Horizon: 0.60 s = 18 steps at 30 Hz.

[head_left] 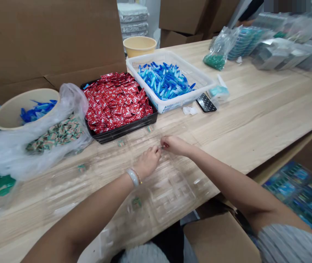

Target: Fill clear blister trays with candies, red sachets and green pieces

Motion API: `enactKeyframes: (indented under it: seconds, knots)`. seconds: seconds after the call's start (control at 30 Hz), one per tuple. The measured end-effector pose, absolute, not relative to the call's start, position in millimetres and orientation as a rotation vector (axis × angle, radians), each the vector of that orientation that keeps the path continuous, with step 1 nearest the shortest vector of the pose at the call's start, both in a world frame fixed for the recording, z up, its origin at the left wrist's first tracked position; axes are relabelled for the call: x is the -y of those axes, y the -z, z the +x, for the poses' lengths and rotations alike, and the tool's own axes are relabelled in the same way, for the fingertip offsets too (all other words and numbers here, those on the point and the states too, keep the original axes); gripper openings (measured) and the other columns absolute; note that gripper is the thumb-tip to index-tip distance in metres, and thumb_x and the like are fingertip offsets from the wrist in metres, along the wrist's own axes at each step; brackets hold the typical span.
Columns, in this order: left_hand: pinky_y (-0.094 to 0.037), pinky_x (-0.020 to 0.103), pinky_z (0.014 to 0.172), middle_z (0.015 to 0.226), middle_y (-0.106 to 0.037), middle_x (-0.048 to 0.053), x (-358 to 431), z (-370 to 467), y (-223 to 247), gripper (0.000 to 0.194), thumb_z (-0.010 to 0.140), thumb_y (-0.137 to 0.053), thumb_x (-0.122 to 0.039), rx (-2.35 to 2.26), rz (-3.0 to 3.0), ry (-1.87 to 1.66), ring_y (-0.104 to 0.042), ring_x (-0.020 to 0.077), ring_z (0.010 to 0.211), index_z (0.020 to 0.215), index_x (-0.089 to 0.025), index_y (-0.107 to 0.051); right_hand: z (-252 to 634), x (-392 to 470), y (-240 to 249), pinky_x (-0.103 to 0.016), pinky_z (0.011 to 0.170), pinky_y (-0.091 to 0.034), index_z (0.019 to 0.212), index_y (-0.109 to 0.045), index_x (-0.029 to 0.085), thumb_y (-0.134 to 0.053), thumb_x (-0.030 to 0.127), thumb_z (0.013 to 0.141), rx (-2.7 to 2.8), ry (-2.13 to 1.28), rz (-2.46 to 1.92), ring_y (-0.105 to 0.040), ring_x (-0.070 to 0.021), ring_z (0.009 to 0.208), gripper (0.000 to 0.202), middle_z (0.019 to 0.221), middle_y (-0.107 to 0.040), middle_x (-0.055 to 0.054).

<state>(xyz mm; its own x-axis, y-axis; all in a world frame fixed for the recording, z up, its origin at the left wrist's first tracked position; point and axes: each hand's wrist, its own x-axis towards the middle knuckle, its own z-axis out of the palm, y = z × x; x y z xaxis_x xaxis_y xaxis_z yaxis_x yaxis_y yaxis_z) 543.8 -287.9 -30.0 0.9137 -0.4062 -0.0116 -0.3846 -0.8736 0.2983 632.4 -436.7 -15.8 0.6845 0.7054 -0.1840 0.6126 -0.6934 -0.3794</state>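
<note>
My left hand (148, 162), with a pale bangle (133, 176) at its wrist, and my right hand (175, 145) meet over the clear plastic trays (172, 190) spread on the table. Both hands are closed, fingertips pinched together. A small red and pale bit shows at my right fingertips, too small to name; what my left fingers hold is hidden. Small green-and-tan packets (136, 203) lie singly in several of the trays. Just beyond my hands stands a black tray (123, 132) heaped with red printed sachets (117, 100).
A white basket (169, 106) holds blue pointed pieces (164, 80). To the left are a cream bowl (2, 117) and a plastic bag (10, 149) of small packets. A black dotted object (206, 102) lies right of the basket. Open cardboard boxes (221, 237) stand below the table edge.
</note>
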Motion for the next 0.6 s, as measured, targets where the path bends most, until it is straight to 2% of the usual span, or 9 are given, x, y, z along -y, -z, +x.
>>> enactKeyframes:
  seconds: [0.13,0.27,0.33,0.47,0.6]
  knots:
    - [-0.044,0.033,0.069,0.103,-0.051,0.013,291.4,544.2,31.3,0.033,0.086,-0.033,-0.023,0.61,2.84,0.097,-0.051,0.0231,0.09,0.115,-0.013,-0.044,631.7,430.3,21.5,-0.019,0.059,-0.033,0.075,-0.058,0.012,-0.05,0.009,0.07,1.002,-0.459,-2.584,-0.051,-0.0123,0.067,0.01,0.075,-0.059,-0.006]
    - [-0.046,0.035,0.068,0.105,-0.051,0.013,290.5,533.5,27.2,0.039,0.083,-0.042,-0.035,0.6,2.798,0.117,-0.051,0.0252,0.092,0.115,-0.013,-0.046,630.4,434.7,21.1,-0.022,0.057,-0.034,0.073,-0.056,0.014,-0.05,0.011,0.069,1.018,-0.523,-2.576,-0.049,-0.013,0.061,0.008,0.067,-0.056,-0.004]
    - [-0.045,0.035,0.073,0.11,-0.051,0.012,271.2,526.9,17.9,0.042,0.082,-0.043,-0.038,0.622,2.732,-0.004,-0.05,0.0243,0.096,0.118,-0.015,-0.044,632.7,436.9,14.8,-0.023,0.056,-0.035,0.076,-0.056,0.015,-0.05,0.016,0.071,1.008,-0.511,-2.561,-0.048,-0.0136,0.058,0.008,0.066,-0.055,-0.003]
    - [-0.04,0.031,0.087,0.113,-0.05,0.01,162.3,519.1,-9.5,0.038,0.085,-0.039,-0.034,0.438,2.619,-0.393,-0.047,0.0185,0.102,0.119,-0.017,-0.045,637.5,398.1,-19.2,-0.024,0.055,-0.036,0.077,-0.055,0.018,-0.047,0.024,0.075,0.947,-0.338,-2.453,-0.049,-0.0142,0.057,0.01,0.066,-0.057,-0.003]
    - [-0.042,0.032,0.08,0.094,-0.056,0.012,20.3,530.7,-21.9,0.03,0.084,-0.04,-0.029,-0.36,2.666,-0.604,-0.053,0.0197,0.085,0.099,-0.011,-0.058,629.9,269.5,-59.5,-0.023,0.054,-0.034,0.065,-0.056,0.018,-0.045,0.036,0.08,1.192,-0.282,-2.271,-0.05,-0.0131,0.057,0.027,0.061,-0.057,-0.002]
